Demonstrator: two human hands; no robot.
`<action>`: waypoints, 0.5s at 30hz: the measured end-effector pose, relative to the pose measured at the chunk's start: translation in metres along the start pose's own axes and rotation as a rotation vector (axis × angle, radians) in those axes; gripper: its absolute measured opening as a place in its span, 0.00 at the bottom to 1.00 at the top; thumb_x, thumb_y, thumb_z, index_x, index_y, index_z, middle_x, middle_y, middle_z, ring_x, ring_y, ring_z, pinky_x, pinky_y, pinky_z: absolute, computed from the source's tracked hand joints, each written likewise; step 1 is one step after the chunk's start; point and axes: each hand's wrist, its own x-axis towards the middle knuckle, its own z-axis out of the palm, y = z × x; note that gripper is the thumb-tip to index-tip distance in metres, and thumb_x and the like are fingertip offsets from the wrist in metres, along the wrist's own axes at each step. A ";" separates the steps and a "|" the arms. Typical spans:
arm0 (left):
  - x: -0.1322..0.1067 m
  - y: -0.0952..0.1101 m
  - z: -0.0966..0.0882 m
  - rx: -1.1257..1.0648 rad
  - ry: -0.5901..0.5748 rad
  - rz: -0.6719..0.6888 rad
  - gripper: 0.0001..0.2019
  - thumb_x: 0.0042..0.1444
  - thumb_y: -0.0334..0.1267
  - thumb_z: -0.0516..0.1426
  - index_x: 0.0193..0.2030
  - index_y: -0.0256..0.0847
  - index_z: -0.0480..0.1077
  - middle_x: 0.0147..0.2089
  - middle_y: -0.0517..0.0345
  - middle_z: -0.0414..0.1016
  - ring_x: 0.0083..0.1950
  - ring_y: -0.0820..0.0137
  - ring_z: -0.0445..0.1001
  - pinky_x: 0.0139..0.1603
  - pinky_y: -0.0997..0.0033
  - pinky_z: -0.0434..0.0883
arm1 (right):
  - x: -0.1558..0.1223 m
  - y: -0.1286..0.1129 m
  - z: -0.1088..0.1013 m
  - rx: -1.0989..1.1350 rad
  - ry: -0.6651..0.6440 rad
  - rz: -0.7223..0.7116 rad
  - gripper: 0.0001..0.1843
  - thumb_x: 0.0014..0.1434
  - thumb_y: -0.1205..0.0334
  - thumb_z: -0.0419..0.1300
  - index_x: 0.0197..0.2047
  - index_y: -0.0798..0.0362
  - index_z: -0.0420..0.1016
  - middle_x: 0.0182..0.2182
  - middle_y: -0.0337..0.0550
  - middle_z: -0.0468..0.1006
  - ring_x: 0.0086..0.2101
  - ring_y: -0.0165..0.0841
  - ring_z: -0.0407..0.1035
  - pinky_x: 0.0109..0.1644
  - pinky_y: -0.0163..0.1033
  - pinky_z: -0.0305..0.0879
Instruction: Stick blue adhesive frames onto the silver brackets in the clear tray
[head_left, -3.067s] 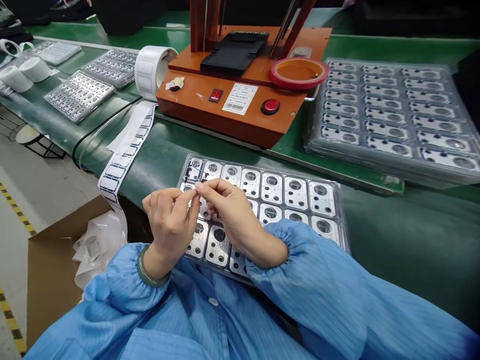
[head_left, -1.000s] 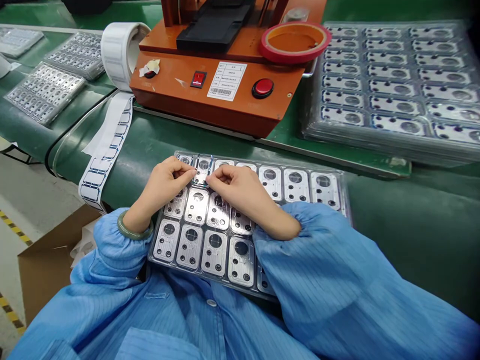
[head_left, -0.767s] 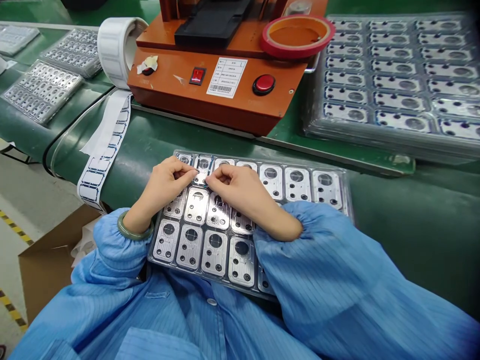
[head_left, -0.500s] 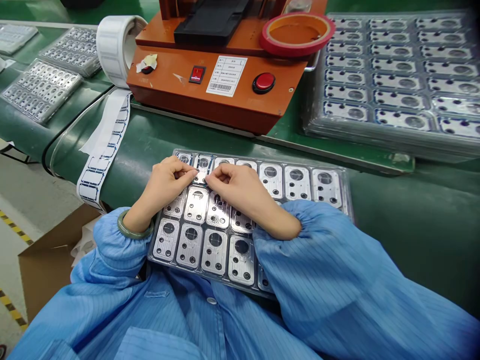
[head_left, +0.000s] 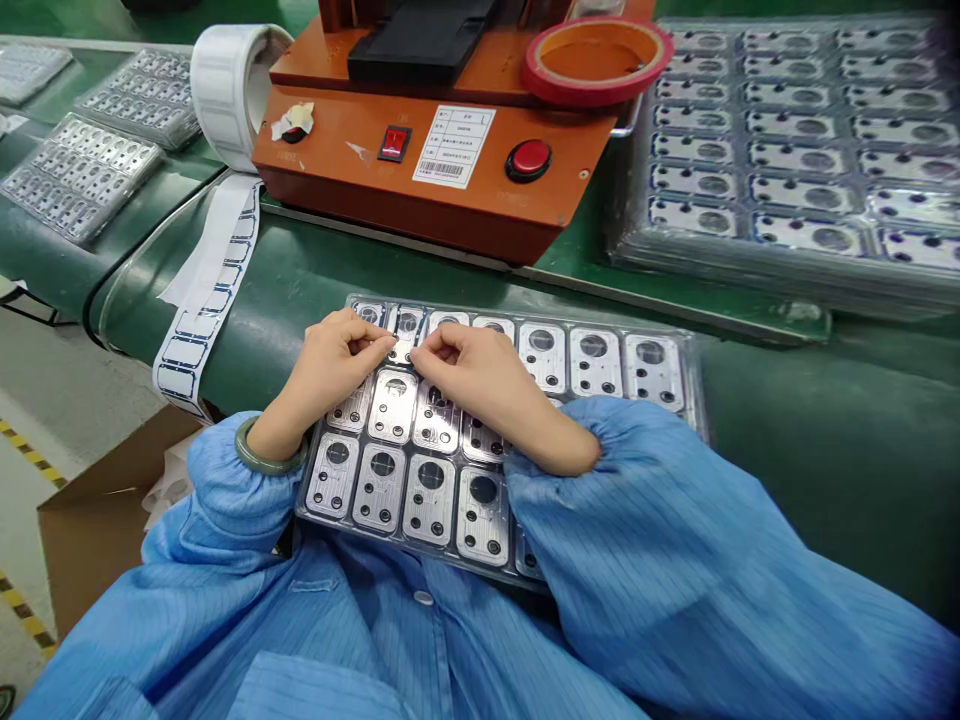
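A clear plastic tray (head_left: 697, 390) rests against my blue-sleeved lap and holds rows of silver metal plates with round holes. My left hand (head_left: 334, 368) and my right hand (head_left: 480, 385) sit on the tray's far row, fingertips almost meeting. Both pinch close to a metal plate (head_left: 406, 323) with a thin blue outline around it. Whether a thin film lies between my fingers is hidden. A jade bangle (head_left: 268, 447) circles my left wrist. The plates under my palms are partly covered.
An orange machine (head_left: 420, 170) with a red button (head_left: 529, 160) stands beyond the tray on the green conveyor belt (head_left: 825, 450). A stacked tray pile (head_left: 787, 150) lies at the right. A label roll (head_left: 232, 110) feeds a strip (head_left: 210, 300) down the belt's edge. A cardboard box (head_left: 90, 520) stands at lower left.
My hands have dropped from above the tray down onto its far row, and the thin strip pinched earlier no longer shows clearly. The view has tilted slightly, showing more of the tray.
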 end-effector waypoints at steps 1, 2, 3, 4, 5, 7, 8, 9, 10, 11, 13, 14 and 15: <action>0.000 0.000 0.000 0.003 -0.001 -0.001 0.06 0.54 0.38 0.59 0.28 0.43 0.76 0.26 0.62 0.66 0.32 0.72 0.67 0.39 0.67 0.64 | 0.000 0.000 0.000 -0.004 0.001 0.001 0.09 0.53 0.63 0.57 0.22 0.53 0.71 0.21 0.37 0.73 0.25 0.30 0.64 0.32 0.36 0.56; 0.000 0.001 0.000 0.004 0.001 -0.004 0.06 0.54 0.38 0.59 0.28 0.43 0.76 0.26 0.62 0.66 0.32 0.72 0.67 0.39 0.67 0.64 | 0.000 -0.001 -0.001 -0.008 0.001 0.003 0.09 0.53 0.63 0.57 0.22 0.53 0.71 0.21 0.36 0.73 0.25 0.30 0.64 0.32 0.36 0.56; 0.000 0.001 0.000 0.003 0.002 -0.006 0.06 0.54 0.37 0.59 0.28 0.43 0.76 0.26 0.62 0.67 0.32 0.72 0.67 0.39 0.67 0.64 | 0.000 -0.001 -0.001 -0.011 0.000 0.005 0.09 0.53 0.63 0.57 0.22 0.53 0.71 0.21 0.36 0.73 0.25 0.30 0.64 0.32 0.36 0.56; 0.000 0.001 0.000 0.001 0.005 -0.008 0.06 0.54 0.37 0.59 0.28 0.43 0.76 0.26 0.62 0.67 0.32 0.71 0.67 0.39 0.68 0.64 | 0.000 -0.002 -0.001 -0.012 -0.001 0.006 0.09 0.53 0.63 0.57 0.23 0.53 0.71 0.21 0.36 0.73 0.25 0.30 0.64 0.32 0.36 0.57; 0.000 0.001 0.000 -0.001 0.006 -0.010 0.06 0.54 0.37 0.59 0.28 0.43 0.76 0.26 0.62 0.67 0.32 0.71 0.67 0.39 0.68 0.64 | 0.000 -0.002 -0.001 -0.013 -0.001 0.006 0.09 0.53 0.63 0.57 0.23 0.53 0.72 0.21 0.36 0.73 0.25 0.30 0.64 0.32 0.36 0.57; 0.000 0.002 0.000 -0.004 0.011 -0.010 0.06 0.54 0.37 0.59 0.28 0.43 0.76 0.26 0.63 0.67 0.32 0.71 0.67 0.39 0.68 0.64 | 0.000 -0.002 -0.001 -0.015 -0.004 0.006 0.09 0.53 0.63 0.57 0.23 0.53 0.72 0.21 0.36 0.73 0.25 0.30 0.64 0.32 0.36 0.57; 0.000 0.001 0.000 -0.004 0.012 -0.009 0.06 0.54 0.37 0.59 0.28 0.43 0.76 0.26 0.63 0.67 0.32 0.72 0.67 0.39 0.68 0.64 | 0.000 -0.002 -0.001 -0.016 -0.004 0.006 0.09 0.53 0.63 0.57 0.23 0.53 0.72 0.21 0.36 0.73 0.25 0.30 0.65 0.32 0.36 0.56; 0.000 0.001 0.000 -0.003 0.012 -0.006 0.06 0.54 0.37 0.59 0.28 0.43 0.76 0.25 0.63 0.67 0.32 0.72 0.67 0.39 0.67 0.64 | 0.000 -0.002 -0.001 -0.016 -0.004 0.005 0.09 0.53 0.63 0.57 0.23 0.53 0.72 0.21 0.36 0.73 0.25 0.30 0.65 0.32 0.36 0.56; 0.000 0.001 0.000 -0.002 0.012 -0.003 0.06 0.54 0.36 0.59 0.28 0.43 0.76 0.25 0.63 0.67 0.32 0.71 0.67 0.39 0.67 0.64 | 0.000 -0.002 0.000 -0.015 -0.004 0.005 0.09 0.53 0.64 0.57 0.23 0.53 0.72 0.21 0.36 0.73 0.24 0.30 0.65 0.32 0.36 0.56; 0.000 0.000 0.000 -0.001 0.012 0.000 0.06 0.54 0.36 0.59 0.28 0.43 0.76 0.25 0.63 0.66 0.33 0.71 0.67 0.39 0.67 0.64 | 0.000 -0.002 0.000 -0.014 -0.005 0.005 0.09 0.53 0.64 0.57 0.23 0.53 0.72 0.21 0.36 0.73 0.25 0.30 0.65 0.32 0.36 0.56; 0.000 0.000 0.001 -0.002 0.013 0.007 0.06 0.54 0.36 0.59 0.28 0.43 0.76 0.25 0.63 0.66 0.33 0.71 0.67 0.39 0.67 0.64 | 0.000 -0.001 0.000 -0.010 -0.003 0.001 0.09 0.53 0.63 0.57 0.23 0.53 0.72 0.21 0.36 0.73 0.25 0.30 0.65 0.32 0.36 0.56; 0.000 -0.001 0.001 -0.004 0.014 0.010 0.06 0.54 0.36 0.59 0.28 0.43 0.76 0.25 0.63 0.66 0.33 0.71 0.67 0.39 0.67 0.64 | 0.000 -0.001 0.000 -0.009 0.001 -0.002 0.09 0.53 0.63 0.57 0.23 0.53 0.72 0.21 0.36 0.73 0.24 0.30 0.65 0.32 0.36 0.56; 0.000 -0.001 0.001 -0.006 0.015 0.013 0.06 0.54 0.36 0.59 0.28 0.43 0.76 0.25 0.63 0.66 0.33 0.71 0.67 0.39 0.67 0.64 | 0.000 -0.001 0.000 -0.009 0.003 -0.004 0.08 0.53 0.63 0.57 0.23 0.53 0.72 0.21 0.36 0.73 0.24 0.30 0.65 0.32 0.36 0.56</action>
